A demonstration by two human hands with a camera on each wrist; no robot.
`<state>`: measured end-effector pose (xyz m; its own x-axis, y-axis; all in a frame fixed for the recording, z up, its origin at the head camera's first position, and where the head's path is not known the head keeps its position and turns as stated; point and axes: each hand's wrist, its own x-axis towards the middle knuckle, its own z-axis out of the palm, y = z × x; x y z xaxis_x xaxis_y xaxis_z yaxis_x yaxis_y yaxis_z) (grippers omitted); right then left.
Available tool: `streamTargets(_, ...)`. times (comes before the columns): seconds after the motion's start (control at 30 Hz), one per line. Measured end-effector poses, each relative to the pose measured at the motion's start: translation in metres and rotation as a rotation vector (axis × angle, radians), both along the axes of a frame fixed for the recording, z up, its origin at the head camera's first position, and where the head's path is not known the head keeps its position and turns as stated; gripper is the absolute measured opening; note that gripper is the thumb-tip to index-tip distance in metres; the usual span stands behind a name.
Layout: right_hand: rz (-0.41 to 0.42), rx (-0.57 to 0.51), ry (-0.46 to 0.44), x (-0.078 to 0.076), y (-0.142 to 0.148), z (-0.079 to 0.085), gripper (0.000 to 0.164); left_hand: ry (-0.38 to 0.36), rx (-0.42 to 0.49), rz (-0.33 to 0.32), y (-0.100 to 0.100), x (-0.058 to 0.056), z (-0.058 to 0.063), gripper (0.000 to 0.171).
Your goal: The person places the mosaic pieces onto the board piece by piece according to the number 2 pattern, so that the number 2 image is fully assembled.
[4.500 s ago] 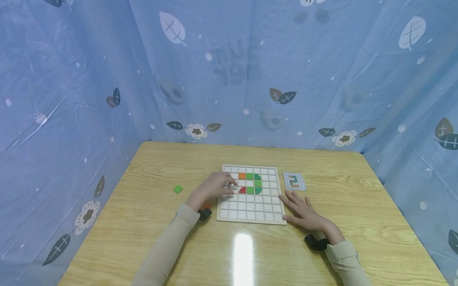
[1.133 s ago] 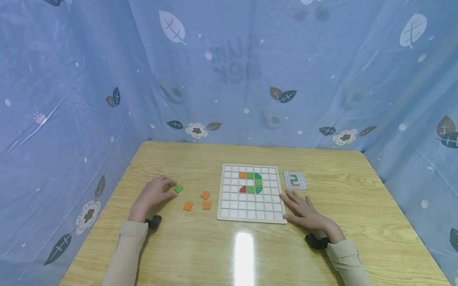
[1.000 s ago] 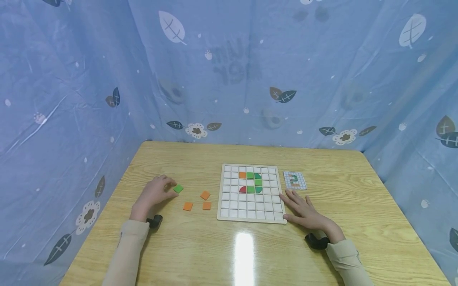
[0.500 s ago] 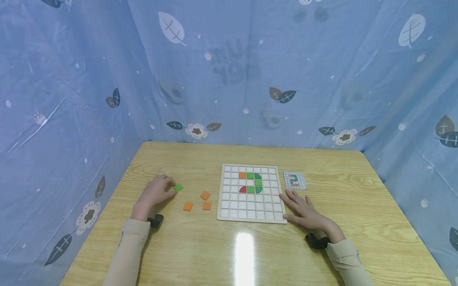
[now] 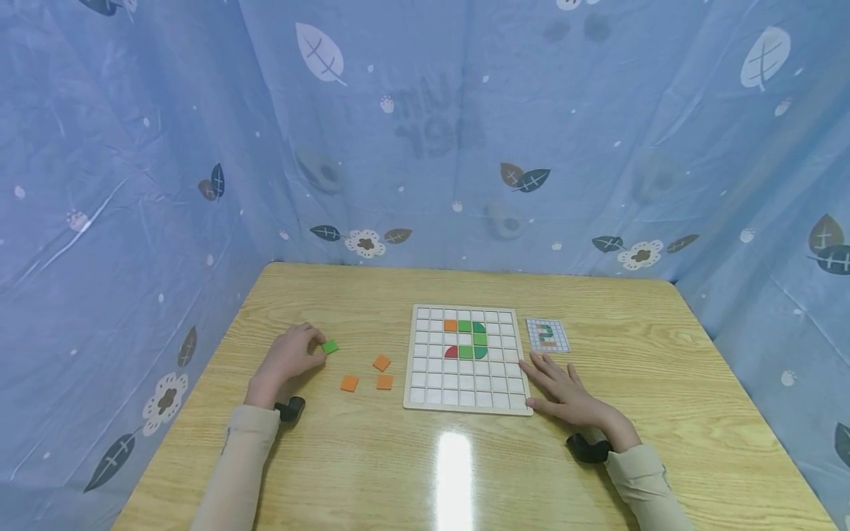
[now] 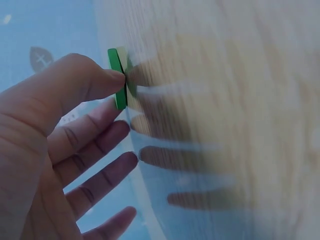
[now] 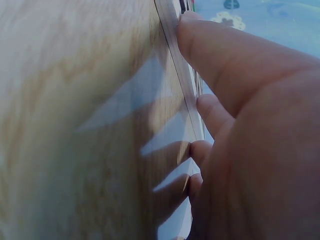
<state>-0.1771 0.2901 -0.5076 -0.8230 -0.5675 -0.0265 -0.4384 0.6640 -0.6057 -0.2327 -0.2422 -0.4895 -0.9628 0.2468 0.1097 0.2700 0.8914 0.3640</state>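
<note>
At the left of the table, my left hand [image 5: 288, 361] pinches a square green tile [image 5: 330, 346] between thumb and index finger. The left wrist view shows the thumb on one edge of the green tile [image 6: 117, 77], which tilts slightly at the tabletop; the other fingers spread behind it. My right hand [image 5: 564, 392] lies with spread fingers at the right edge of a white gridded board [image 5: 432, 398], thumb and fingertips on its rim. Set in the board are an orange square [image 5: 451, 325], several green pieces [image 5: 479, 339] and a red quarter-round piece [image 5: 451, 352].
Three orange tiles lie between my left hand and the board: one upper [image 5: 381, 363], one at left [image 5: 349, 383], one at right [image 5: 384, 382]. A small pattern card [image 5: 547, 335] lies right of the board. Blue curtains [image 5: 425, 147] enclose the table.
My left hand has moved from over the board leftward to the green tile and taken hold of it, the tile shifting slightly. The right hand has stayed at the board's edge.
</note>
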Motion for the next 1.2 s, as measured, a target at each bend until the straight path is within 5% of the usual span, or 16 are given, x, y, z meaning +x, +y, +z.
streamTargets(0.63,0.001,-0.006,0.003,0.001,-0.001,0.002,0.067,0.05,0.07,-0.11,0.008,-0.005,0.0,0.027)
streamTargets(1.2,-0.009,0.021,0.026,0.0,0.001,-0.002,0.067,0.006,0.109,-0.159,0.033,-0.01,0.007,0.029)
